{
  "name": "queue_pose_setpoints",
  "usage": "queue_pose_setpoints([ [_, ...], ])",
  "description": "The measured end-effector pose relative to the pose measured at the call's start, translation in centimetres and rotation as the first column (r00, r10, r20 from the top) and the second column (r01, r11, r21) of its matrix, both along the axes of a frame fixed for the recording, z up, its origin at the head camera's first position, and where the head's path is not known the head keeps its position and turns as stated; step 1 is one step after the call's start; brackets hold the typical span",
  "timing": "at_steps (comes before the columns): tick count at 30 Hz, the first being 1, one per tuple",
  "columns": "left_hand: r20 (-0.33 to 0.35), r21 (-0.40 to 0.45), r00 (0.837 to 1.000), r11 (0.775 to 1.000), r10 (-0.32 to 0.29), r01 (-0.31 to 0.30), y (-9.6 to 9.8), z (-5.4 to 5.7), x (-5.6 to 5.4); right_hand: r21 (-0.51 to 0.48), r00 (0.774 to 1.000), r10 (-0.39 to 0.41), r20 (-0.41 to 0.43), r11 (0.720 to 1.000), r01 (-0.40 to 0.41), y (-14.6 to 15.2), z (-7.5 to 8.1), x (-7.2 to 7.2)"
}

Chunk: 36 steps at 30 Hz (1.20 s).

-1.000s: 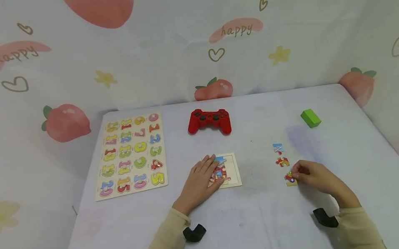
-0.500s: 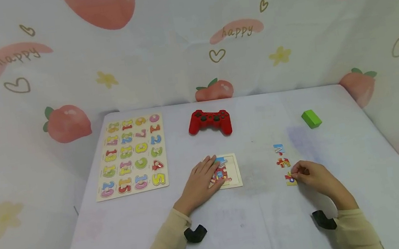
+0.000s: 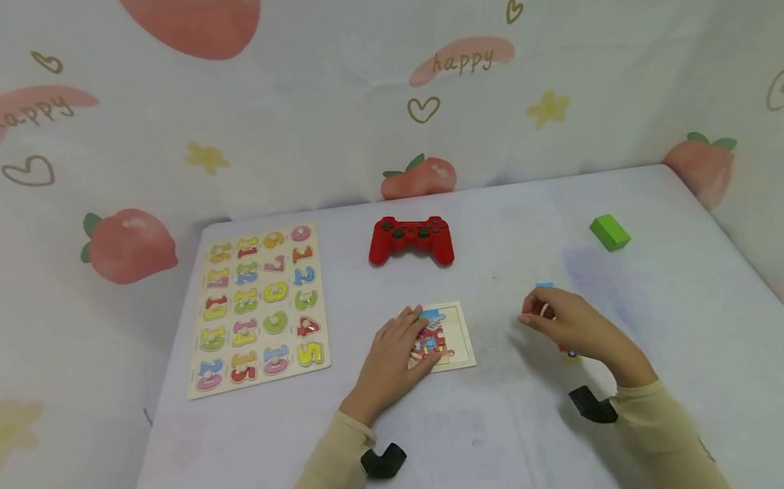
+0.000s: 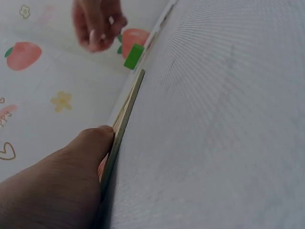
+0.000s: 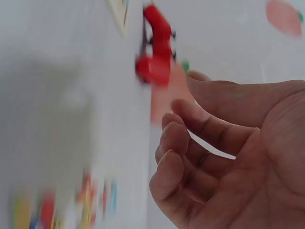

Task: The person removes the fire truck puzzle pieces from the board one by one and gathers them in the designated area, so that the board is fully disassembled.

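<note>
My left hand [image 3: 393, 353] lies flat over a small framed jigsaw puzzle [image 3: 458, 335], covering its left part; printed pieces show beside the fingers. In the left wrist view the thumb [image 4: 93, 143] rests at the edge of the puzzle's thin board [image 4: 125, 112]. My right hand [image 3: 572, 326] is above the table to the right of the puzzle, fingers loosely curled and nothing between them. In the right wrist view the thumb stands apart from the fingers. Below that hand lie loose jigsaw pieces, a blue one [image 3: 544, 285] and a yellow-and-red one [image 3: 570, 356] partly showing.
A number puzzle board [image 3: 263, 311] lies at the left of the table. Behind the small jigsaw is a red game controller [image 3: 410, 240]. A green block [image 3: 609, 232] sits at the back right, and a printed cloth [image 3: 340, 78] hangs behind the table.
My right hand has left the nearest loose piece and moved up and leftward, now overlapping the column of pieces. My left hand has stayed on the puzzle.
</note>
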<state>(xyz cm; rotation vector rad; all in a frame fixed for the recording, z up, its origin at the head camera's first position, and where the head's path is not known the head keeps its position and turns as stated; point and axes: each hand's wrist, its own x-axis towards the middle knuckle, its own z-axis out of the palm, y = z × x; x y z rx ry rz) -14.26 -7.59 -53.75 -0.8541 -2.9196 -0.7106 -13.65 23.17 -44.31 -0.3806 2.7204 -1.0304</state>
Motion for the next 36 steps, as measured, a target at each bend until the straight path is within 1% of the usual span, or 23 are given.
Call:
queue_pose_setpoints([
  [3, -0.014, 0.004, 1.0, 1.0, 0.006, -0.006, -0.1, -0.1, 0.1, 0.001, 0.998, 0.055, 0.013, 0.998, -0.055, -3.1, -0.2, -1.4],
  [6, -0.02, 0.035, 1.0, 0.999, 0.002, -0.001, -0.1, -0.1, 0.1, 0.011, 0.993, 0.109, 0.04, 0.994, -0.109, -5.9, -0.9, -2.5],
  [8, -0.019, 0.056, 1.0, 0.998, -0.006, 0.007, -0.1, -0.1, 0.0, 0.029, 0.991, 0.129, 0.047, 0.991, -0.131, -7.3, -1.6, -3.1],
  [11, -0.012, 0.084, 1.0, 0.996, -0.007, 0.008, 0.0, 0.1, 0.0, 0.071, 0.989, 0.144, 0.024, 0.987, -0.145, -9.0, -2.4, -3.6],
  [14, -0.004, 0.122, 1.0, 0.993, 0.002, -0.002, 0.0, 0.2, 0.0, 0.101, 0.994, 0.112, 0.003, 0.989, -0.112, -10.2, -2.9, -3.9],
  [18, -0.024, 0.173, 1.0, 0.985, -0.003, 0.007, -0.1, 0.1, -0.1, 0.14, 0.998, 0.065, -0.005, 0.988, -0.064, -11.1, -3.2, -3.9],
  [20, -0.041, 0.177, 0.999, 0.984, -0.012, 0.019, -0.1, 0.0, -0.2, 0.159, 0.999, 0.041, -0.003, 0.986, -0.041, -11.4, -3.2, -3.8],
  [24, -0.101, 0.15, 0.995, 0.988, -0.013, 0.028, -0.2, -0.2, -0.2, 0.176, 1.0, 0.004, -0.008, 0.984, -0.003, -11.7, -3.2, -3.7],
  [28, -0.159, 0.119, 0.987, 0.993, 0.013, 0.006, -0.3, 0.1, -0.1, 0.164, 1.0, -0.008, -0.02, 0.986, 0.012, -11.9, -3.3, -3.7],
  [32, -0.167, 0.097, 0.986, 0.995, 0.026, -0.01, -0.4, 0.6, 0.1, 0.137, 0.999, -0.026, -0.022, 0.99, 0.029, -12.0, -3.4, -3.9],
  [36, -0.156, 0.085, 0.987, 0.996, 0.028, -0.015, -0.5, 0.8, 0.2, 0.093, 0.998, -0.062, 0.008, 0.994, 0.061, -12.2, -3.5, -4.2],
])
